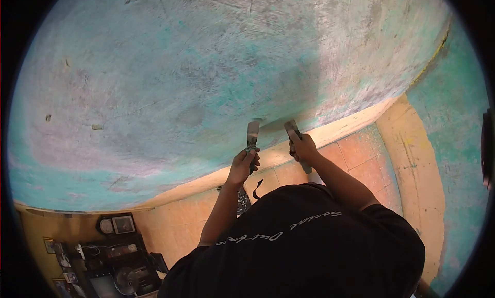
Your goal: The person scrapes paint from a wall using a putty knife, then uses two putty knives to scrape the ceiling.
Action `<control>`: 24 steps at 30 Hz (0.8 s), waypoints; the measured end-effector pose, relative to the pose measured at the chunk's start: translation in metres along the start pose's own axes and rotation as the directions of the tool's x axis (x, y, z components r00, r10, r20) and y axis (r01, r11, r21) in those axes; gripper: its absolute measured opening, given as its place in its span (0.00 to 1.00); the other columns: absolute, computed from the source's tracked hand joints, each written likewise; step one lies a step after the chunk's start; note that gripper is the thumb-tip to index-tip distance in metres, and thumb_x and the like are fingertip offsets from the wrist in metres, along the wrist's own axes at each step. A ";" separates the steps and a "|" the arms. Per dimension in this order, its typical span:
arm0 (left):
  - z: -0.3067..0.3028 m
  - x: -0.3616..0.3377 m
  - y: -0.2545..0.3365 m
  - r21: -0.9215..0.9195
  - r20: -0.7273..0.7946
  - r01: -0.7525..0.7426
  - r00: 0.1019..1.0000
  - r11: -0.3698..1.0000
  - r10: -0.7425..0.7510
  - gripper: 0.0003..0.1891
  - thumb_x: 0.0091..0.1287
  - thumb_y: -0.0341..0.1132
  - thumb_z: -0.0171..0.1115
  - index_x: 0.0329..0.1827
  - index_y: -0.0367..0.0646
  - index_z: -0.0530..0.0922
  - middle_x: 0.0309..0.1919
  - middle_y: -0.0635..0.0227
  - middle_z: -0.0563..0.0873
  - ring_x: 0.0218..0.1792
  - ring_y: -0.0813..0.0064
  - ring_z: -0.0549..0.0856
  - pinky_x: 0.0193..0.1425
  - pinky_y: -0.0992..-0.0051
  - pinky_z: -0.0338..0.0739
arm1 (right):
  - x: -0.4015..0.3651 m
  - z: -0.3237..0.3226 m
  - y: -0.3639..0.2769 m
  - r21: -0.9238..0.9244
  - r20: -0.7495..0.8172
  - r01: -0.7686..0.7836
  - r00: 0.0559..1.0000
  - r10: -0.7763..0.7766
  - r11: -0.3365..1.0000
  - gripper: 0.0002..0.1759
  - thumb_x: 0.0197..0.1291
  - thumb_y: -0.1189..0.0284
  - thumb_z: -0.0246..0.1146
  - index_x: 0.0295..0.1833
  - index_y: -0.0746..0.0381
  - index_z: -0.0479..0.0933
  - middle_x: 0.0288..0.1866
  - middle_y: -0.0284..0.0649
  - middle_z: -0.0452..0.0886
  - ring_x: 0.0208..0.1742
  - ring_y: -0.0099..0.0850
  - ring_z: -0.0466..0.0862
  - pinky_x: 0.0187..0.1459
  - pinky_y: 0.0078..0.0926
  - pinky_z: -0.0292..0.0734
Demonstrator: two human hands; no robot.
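Note:
Against the lower part of a patchy turquoise and grey wall (180,81), my left hand (244,164) is closed round the handle of a putty knife (252,132). Its wide blade points up and its edge is at the wall surface. A short way to the right, my right hand (304,147) grips a second flat tool (292,127), whose upper end is near the wall. The lower end of that tool sticks out below the hand. The fingers of my right hand are partly hidden by the tool and the hand itself.
Below the wall runs a cream band (350,124) above orange floor tiles (356,152). A green wall (459,97) meets it at the right. At the lower left stand a fan (129,280), dark furniture and picture frames (124,224). A dark patterned object (243,200) lies on the floor.

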State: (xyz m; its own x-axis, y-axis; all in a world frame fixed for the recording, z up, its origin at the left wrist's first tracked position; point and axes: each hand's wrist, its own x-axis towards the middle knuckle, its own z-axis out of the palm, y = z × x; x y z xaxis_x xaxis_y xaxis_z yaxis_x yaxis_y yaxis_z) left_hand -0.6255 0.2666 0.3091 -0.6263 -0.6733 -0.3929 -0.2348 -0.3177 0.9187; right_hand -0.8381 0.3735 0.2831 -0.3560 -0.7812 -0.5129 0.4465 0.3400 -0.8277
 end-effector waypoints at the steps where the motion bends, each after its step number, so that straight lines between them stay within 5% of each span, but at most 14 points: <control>1: -0.001 0.003 -0.003 0.010 -0.022 0.012 1.000 1.000 -0.012 0.18 0.72 0.44 0.54 0.50 0.36 0.76 0.31 0.72 0.78 0.31 0.80 0.79 0.34 0.78 0.73 | -0.002 0.006 -0.016 0.022 0.030 0.076 0.997 -0.077 0.997 0.27 0.65 0.50 0.55 0.23 0.60 0.68 0.14 0.32 0.67 0.10 0.23 0.67 0.13 0.24 0.63; 6: 0.003 0.003 -0.008 0.042 -0.077 0.041 0.996 0.998 -0.038 0.18 0.71 0.44 0.56 0.50 0.36 0.76 0.31 0.71 0.78 0.31 0.80 0.79 0.34 0.77 0.73 | -0.004 0.032 -0.081 0.029 0.078 0.393 0.916 -0.394 0.919 0.27 0.66 0.51 0.55 0.22 0.61 0.69 0.14 0.31 0.67 0.10 0.22 0.66 0.14 0.23 0.64; 9: 0.005 -0.001 0.004 0.035 -0.039 -0.040 0.998 0.999 0.041 0.16 0.71 0.42 0.55 0.48 0.37 0.77 0.29 0.73 0.78 0.30 0.80 0.79 0.34 0.77 0.74 | 0.006 0.028 -0.060 -0.040 0.085 0.365 0.929 -0.361 0.930 0.27 0.65 0.50 0.55 0.23 0.61 0.69 0.15 0.32 0.68 0.11 0.22 0.67 0.15 0.23 0.65; 15: -0.008 0.002 -0.013 -0.083 -0.110 -0.034 0.994 0.996 0.025 0.14 0.70 0.42 0.56 0.45 0.39 0.78 0.27 0.74 0.78 0.29 0.80 0.78 0.33 0.77 0.74 | -0.002 0.022 0.010 -0.078 -0.040 -0.019 0.999 0.016 0.997 0.26 0.63 0.49 0.57 0.25 0.61 0.70 0.15 0.32 0.68 0.11 0.22 0.68 0.14 0.24 0.65; 20: -0.010 -0.011 -0.026 -0.093 -0.144 0.027 0.989 0.995 -0.040 0.15 0.70 0.43 0.55 0.45 0.38 0.77 0.27 0.73 0.78 0.28 0.80 0.78 0.32 0.77 0.74 | -0.010 0.047 -0.072 -0.013 0.010 0.304 0.953 -0.304 0.952 0.27 0.65 0.49 0.55 0.24 0.62 0.69 0.16 0.32 0.68 0.12 0.22 0.68 0.15 0.23 0.65; 24: -0.010 -0.025 -0.005 -0.171 -0.098 -0.065 0.994 0.983 0.049 0.16 0.70 0.43 0.56 0.46 0.38 0.77 0.27 0.73 0.78 0.28 0.81 0.78 0.32 0.78 0.71 | -0.007 0.051 -0.076 0.041 0.057 0.358 0.931 -0.360 0.933 0.27 0.65 0.49 0.56 0.27 0.63 0.70 0.16 0.32 0.67 0.12 0.22 0.68 0.16 0.23 0.65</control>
State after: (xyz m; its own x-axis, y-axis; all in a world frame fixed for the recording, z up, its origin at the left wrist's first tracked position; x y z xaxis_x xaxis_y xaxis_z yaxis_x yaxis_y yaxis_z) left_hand -0.6012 0.2786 0.3143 -0.5611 -0.7502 -0.3498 -0.0631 -0.3826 0.9217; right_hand -0.8273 0.3259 0.3609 -0.4457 -0.8795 -0.1670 0.3227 0.0162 -0.9464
